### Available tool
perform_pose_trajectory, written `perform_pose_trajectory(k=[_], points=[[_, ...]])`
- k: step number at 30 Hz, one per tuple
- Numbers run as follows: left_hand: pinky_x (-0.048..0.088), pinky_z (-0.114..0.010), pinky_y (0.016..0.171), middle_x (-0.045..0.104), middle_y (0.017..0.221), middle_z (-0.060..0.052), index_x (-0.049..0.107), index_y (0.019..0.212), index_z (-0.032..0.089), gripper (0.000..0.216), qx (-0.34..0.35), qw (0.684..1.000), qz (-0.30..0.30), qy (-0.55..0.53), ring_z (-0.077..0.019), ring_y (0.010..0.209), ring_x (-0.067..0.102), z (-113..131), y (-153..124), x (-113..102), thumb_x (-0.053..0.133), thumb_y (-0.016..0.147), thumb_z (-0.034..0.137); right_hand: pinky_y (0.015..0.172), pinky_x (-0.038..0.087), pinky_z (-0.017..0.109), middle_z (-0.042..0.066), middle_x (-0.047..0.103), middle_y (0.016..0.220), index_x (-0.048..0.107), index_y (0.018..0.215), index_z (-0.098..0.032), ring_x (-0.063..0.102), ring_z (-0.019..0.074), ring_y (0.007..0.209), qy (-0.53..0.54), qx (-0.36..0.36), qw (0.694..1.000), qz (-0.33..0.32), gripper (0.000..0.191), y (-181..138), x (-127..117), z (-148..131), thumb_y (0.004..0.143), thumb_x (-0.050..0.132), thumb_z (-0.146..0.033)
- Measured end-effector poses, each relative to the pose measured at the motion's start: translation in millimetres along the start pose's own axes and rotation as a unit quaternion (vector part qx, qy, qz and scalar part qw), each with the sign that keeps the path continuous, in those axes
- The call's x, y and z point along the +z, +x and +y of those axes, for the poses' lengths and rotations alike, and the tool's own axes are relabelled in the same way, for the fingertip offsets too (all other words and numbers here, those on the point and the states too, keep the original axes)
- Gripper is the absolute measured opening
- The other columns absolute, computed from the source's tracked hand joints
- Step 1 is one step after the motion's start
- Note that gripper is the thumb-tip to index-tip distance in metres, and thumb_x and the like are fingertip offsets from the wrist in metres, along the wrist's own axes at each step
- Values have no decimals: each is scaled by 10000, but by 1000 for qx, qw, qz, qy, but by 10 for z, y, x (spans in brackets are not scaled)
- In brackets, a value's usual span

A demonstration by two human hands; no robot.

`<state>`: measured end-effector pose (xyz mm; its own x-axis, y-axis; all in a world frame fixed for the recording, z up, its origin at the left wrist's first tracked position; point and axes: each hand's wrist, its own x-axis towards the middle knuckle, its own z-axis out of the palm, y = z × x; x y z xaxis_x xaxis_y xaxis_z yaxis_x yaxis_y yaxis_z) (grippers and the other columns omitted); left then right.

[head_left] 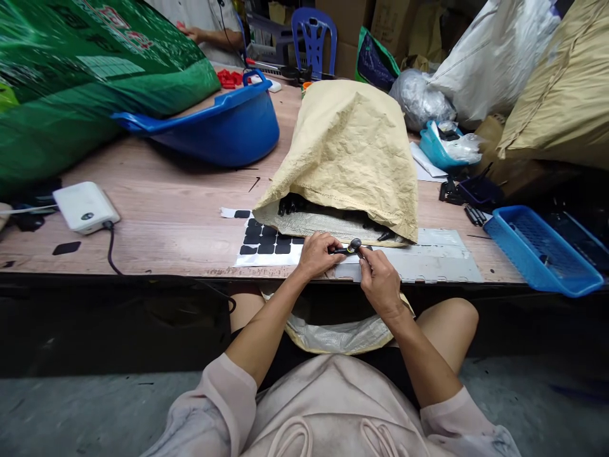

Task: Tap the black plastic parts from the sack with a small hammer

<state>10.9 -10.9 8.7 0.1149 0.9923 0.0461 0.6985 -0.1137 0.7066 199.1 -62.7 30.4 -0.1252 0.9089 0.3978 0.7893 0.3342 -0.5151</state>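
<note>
My left hand [318, 255] and my right hand [379, 279] meet at the table's near edge, both closed on a small black part with a round head [351, 247]. Just left of them lies a white sheet of black square pads [266, 244]. Behind my hands a tan woven sack [349, 155] lies on its side, its mouth open toward me with several black parts [297, 204] showing inside. A bare white backing sheet [428, 261] lies to the right of my hands.
A blue plastic tub [228, 124] and a big green sack [71, 82] stand at the left, with a white adapter [85, 206] and cable. A blue basket [542, 257] sits at the right edge. Another person's arm [209, 35] shows at the far side.
</note>
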Motion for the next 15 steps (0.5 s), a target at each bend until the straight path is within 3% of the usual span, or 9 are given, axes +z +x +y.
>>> perform_pose_trajectory(k=[2,5,10,15], points=[[412,-402,950,718,887,-3,772,893,237,155,4,1000,-1,-1,-245,992,607,3,-3,-6,854,768,276,858,532,307,87,729,1038,726,1266,-209,677,211,963,6,1,1000,8,354,20,-34,31,1027,469,-248],[413,-398,952,714,891,-3,763,896,238,155,14,1000,-2,0,-243,990,604,0,-9,-12,848,770,269,872,529,326,104,717,1071,709,1290,-190,662,217,966,-7,18,997,77,367,169,-230,172,1025,474,-286],[409,-398,918,710,908,-12,765,977,249,232,34,999,-4,17,-250,964,590,-10,-10,-6,848,784,346,893,495,364,124,680,1164,676,1366,-198,635,249,1029,-138,159,960,182,445,611,-650,716,961,494,-238],[398,-408,924,697,910,-20,794,1004,279,168,44,999,-16,25,-260,988,580,-20,2,-3,784,858,360,858,475,364,128,659,1175,731,1322,-214,618,254,1024,-203,306,925,99,473,861,-637,1246,905,513,-165]])
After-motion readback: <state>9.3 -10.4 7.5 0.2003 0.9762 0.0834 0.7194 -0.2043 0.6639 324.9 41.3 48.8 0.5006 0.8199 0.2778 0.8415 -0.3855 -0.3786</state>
